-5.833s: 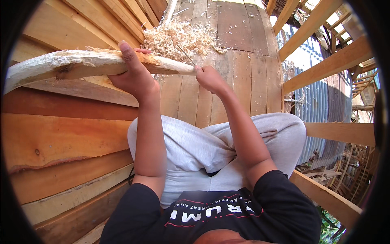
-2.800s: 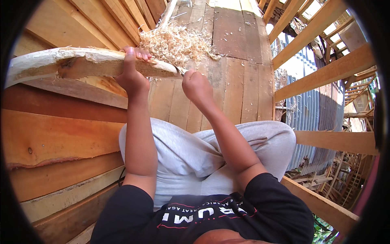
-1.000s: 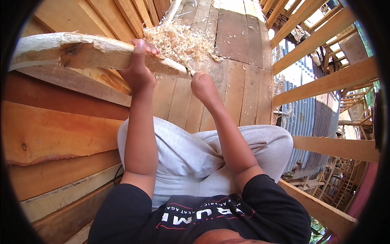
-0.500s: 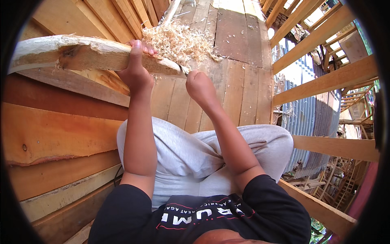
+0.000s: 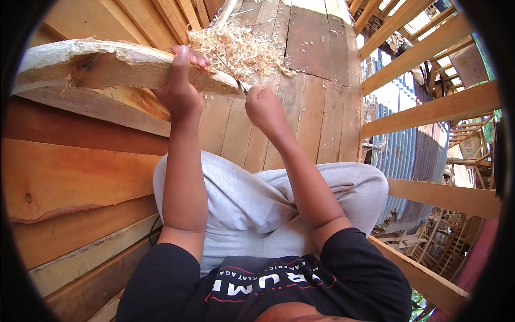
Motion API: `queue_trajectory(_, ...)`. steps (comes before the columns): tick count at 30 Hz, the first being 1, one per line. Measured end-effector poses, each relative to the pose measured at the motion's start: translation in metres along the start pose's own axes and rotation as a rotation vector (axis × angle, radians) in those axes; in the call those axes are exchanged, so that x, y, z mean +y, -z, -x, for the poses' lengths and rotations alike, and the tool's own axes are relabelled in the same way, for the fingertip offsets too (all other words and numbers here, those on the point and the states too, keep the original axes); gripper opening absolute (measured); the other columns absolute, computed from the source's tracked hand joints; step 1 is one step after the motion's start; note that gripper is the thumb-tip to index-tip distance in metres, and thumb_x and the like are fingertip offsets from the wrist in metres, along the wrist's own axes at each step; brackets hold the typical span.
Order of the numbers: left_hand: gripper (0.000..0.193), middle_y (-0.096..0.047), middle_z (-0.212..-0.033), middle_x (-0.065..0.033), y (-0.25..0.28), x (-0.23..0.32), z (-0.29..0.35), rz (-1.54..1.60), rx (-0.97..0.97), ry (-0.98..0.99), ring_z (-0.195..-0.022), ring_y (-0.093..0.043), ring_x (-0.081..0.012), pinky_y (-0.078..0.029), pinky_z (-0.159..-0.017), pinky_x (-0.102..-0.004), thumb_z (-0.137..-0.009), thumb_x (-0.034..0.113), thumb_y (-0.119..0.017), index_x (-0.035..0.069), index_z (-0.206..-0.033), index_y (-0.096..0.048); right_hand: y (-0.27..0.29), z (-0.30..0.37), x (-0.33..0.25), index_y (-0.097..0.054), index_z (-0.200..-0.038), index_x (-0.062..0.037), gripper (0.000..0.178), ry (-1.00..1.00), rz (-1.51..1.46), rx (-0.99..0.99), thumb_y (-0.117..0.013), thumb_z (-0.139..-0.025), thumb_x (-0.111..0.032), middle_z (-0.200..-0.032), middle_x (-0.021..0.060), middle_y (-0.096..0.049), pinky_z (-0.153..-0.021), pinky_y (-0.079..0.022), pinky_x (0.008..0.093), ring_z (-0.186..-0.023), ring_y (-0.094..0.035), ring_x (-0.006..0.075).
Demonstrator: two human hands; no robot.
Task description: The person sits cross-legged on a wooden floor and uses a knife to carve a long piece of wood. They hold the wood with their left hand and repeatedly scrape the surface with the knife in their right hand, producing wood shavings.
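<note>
Both hands are engaged: the left hand (image 5: 181, 88) is gripping the wood (image 5: 120, 67), thumb on the near face, fingertips showing beyond, while the right hand (image 5: 265, 110) is clenching a mostly hidden blade (image 5: 244, 86) at its tip. Held aloft, the wood is crossing the floor's (image 5: 303, 110) left edge near the shavings (image 5: 244, 49). Tip-shaving is apparently proceeding; the next stroke is likely calling for a steady left grip and shallow blade angle.

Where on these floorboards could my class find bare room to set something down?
Mostly bare floorboards show between the right hand and the wooden railing; another patch is bounded by the forearms, held wood and grey trousers. It is crowded beyond the held wood, where a shavings heap lies beside planks.
</note>
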State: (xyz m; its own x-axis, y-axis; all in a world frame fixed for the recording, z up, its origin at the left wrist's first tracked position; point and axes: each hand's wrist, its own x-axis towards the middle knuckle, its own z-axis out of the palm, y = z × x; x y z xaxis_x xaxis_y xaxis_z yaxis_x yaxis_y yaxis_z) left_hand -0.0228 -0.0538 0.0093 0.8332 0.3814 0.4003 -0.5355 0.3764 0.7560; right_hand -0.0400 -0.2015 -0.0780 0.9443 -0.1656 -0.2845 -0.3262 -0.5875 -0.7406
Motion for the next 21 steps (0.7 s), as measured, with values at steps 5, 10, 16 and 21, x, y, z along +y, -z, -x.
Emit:
queue_trajectory(5,0.008,-0.054,-0.068,-0.0075,-0.010,-0.007,-0.005,0.059,0.006,-0.027,-0.063,-0.055,-0.0176,-0.052,-0.064,-0.0363,-0.085,0.004,-0.061,0.003,-0.084,-0.053,-0.017,-0.053,0.075,-0.066,-0.094,0.0103,0.057,-0.059,-0.060,0.038,-0.029,-0.095,-0.033,-0.101,0.0362,-0.061,-0.091,-0.045,0.0513,-0.101,-0.059,0.0498)
queue_trajectory(10,0.008,-0.054,-0.068,-0.0075,-0.003,-0.003,-0.001,0.080,0.009,-0.006,-0.063,-0.055,-0.0179,-0.051,-0.064,-0.0365,-0.085,0.004,-0.061,0.003,-0.084,-0.053,-0.009,-0.023,0.041,-0.066,-0.097,0.0102,0.056,-0.099,-0.027,0.002,-0.029,-0.095,-0.033,-0.104,0.0343,-0.062,-0.092,-0.045,0.0508,-0.103,-0.059,0.0484)
queue_trajectory(16,0.008,-0.054,-0.067,-0.0077,-0.005,-0.005,0.000,0.065,-0.021,-0.016,-0.063,-0.054,-0.0179,-0.051,-0.065,-0.0372,-0.084,0.004,-0.061,0.003,-0.084,-0.053,0.003,-0.029,0.041,-0.066,-0.099,0.0083,0.053,-0.191,0.062,0.025,-0.033,-0.094,-0.033,-0.107,0.0331,-0.062,-0.093,-0.045,0.0502,-0.104,-0.060,0.0466)
queue_trajectory(21,0.007,-0.054,-0.067,-0.0077,0.000,-0.003,-0.001,0.110,-0.033,0.012,-0.063,-0.054,-0.0178,-0.051,-0.065,-0.0365,-0.084,0.004,-0.061,0.003,-0.084,-0.054,-0.015,-0.051,0.094,-0.062,-0.093,0.0129,0.053,0.010,0.084,0.050,-0.032,-0.093,-0.031,-0.100,0.0403,-0.058,-0.091,-0.044,0.0511,-0.099,-0.057,0.0526)
